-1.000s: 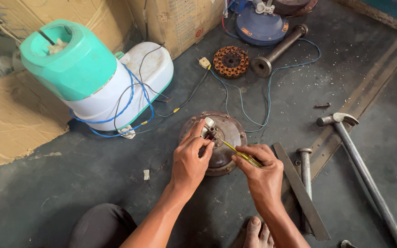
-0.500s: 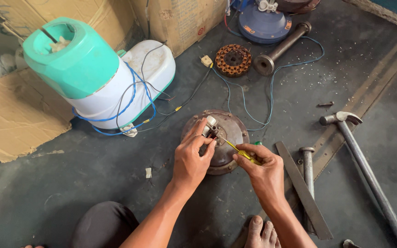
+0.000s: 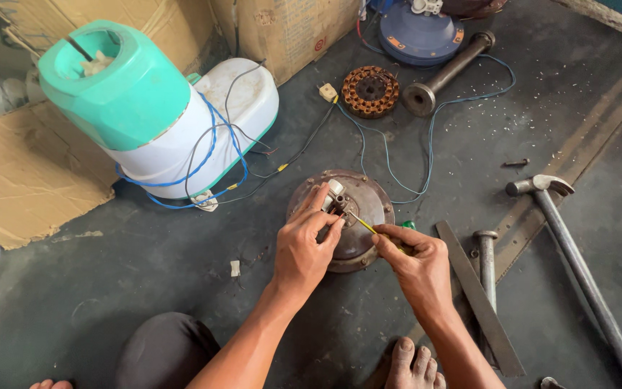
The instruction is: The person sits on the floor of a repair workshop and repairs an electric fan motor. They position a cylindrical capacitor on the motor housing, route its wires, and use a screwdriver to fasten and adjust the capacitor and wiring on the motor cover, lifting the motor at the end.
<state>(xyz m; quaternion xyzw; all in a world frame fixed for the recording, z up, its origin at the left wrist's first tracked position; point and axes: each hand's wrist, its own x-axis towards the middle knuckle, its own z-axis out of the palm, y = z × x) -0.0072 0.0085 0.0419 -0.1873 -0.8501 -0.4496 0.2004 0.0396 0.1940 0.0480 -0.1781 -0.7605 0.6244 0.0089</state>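
Your left hand [image 3: 302, 248] pinches the small metal fitting [image 3: 336, 196] atop the heavy, rigid round motor housing [image 3: 365, 209], so steady it there while your right hand [image 3: 415, 263], fingers closed, works the thin yellow-handled screwdriver [image 3: 363, 225].

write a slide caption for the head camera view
Left hand steadies a small metal part on a round motor housing while the right hand works a yellow-handled screwdriver on it.
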